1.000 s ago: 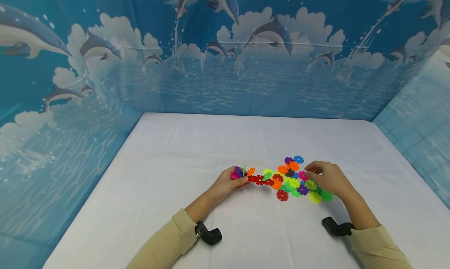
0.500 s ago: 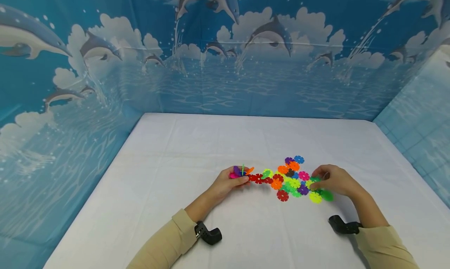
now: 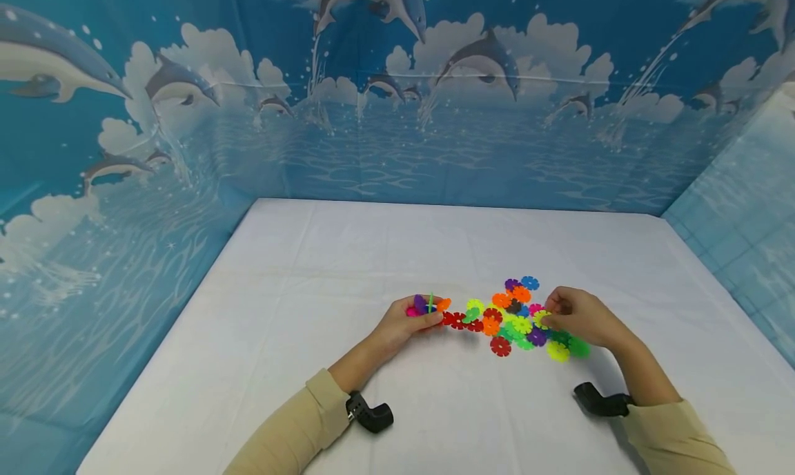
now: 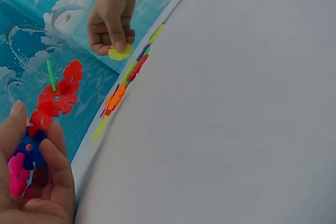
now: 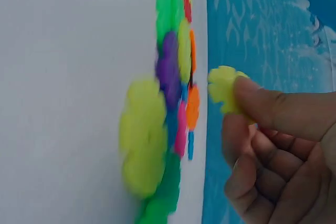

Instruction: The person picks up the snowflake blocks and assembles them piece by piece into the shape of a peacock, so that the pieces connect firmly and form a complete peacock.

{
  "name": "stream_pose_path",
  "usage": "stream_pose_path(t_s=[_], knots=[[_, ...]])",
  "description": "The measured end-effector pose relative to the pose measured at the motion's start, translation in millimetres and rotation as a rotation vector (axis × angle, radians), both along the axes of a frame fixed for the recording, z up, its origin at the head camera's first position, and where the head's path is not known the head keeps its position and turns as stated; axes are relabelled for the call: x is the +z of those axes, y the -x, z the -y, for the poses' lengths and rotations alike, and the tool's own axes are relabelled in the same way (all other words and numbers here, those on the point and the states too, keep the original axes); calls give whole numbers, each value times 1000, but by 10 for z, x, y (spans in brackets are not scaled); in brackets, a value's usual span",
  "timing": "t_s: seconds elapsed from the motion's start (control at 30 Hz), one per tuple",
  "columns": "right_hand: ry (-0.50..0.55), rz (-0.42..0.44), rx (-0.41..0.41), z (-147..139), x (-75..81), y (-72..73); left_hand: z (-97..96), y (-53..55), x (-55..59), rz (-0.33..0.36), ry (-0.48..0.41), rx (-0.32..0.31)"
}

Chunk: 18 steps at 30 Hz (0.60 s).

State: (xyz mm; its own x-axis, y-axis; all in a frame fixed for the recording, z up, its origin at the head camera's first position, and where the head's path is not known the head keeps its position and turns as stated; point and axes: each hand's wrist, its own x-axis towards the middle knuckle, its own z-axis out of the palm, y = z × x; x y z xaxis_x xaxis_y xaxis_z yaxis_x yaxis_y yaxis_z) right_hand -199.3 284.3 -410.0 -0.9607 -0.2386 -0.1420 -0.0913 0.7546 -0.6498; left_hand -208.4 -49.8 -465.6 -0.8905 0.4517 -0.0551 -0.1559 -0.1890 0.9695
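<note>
Pinching a yellow flower-shaped plastic disc (image 5: 222, 83) in my right hand (image 3: 580, 316), I gripped a chain of multicoloured notched plastic discs (image 4: 48, 108) in my left hand (image 3: 399, 326).

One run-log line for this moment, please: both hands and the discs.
left hand: grips disc chain | right hand: pinches yellow disc, clear of table | other discs: clustered on table

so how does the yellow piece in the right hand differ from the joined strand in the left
The yellow piece shows as a single disc, while the joined strand links several. The yellow piece is one colour; the joined strand mixes red, blue, pink and green. The right hand pinches the yellow piece; the left hand grips the joined strand. Both have notched, petal-like edges.
</note>
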Motion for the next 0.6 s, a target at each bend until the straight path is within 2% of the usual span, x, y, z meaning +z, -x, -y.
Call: stream_pose_path(t_s=[0.2,0.37,0.47,0.6], knots=[[141,-94,21,314,81,-33,-8,0,-23,-44,54,-8],[173,-148,34,543,126,-31,-18,-5,-28,-101,118,5],[187,-167,63,659,138,-25,-26,-5,-27,-125,155,8],[205,-170,116,805,138,-26,-33,2,-36,-190,208,3]])
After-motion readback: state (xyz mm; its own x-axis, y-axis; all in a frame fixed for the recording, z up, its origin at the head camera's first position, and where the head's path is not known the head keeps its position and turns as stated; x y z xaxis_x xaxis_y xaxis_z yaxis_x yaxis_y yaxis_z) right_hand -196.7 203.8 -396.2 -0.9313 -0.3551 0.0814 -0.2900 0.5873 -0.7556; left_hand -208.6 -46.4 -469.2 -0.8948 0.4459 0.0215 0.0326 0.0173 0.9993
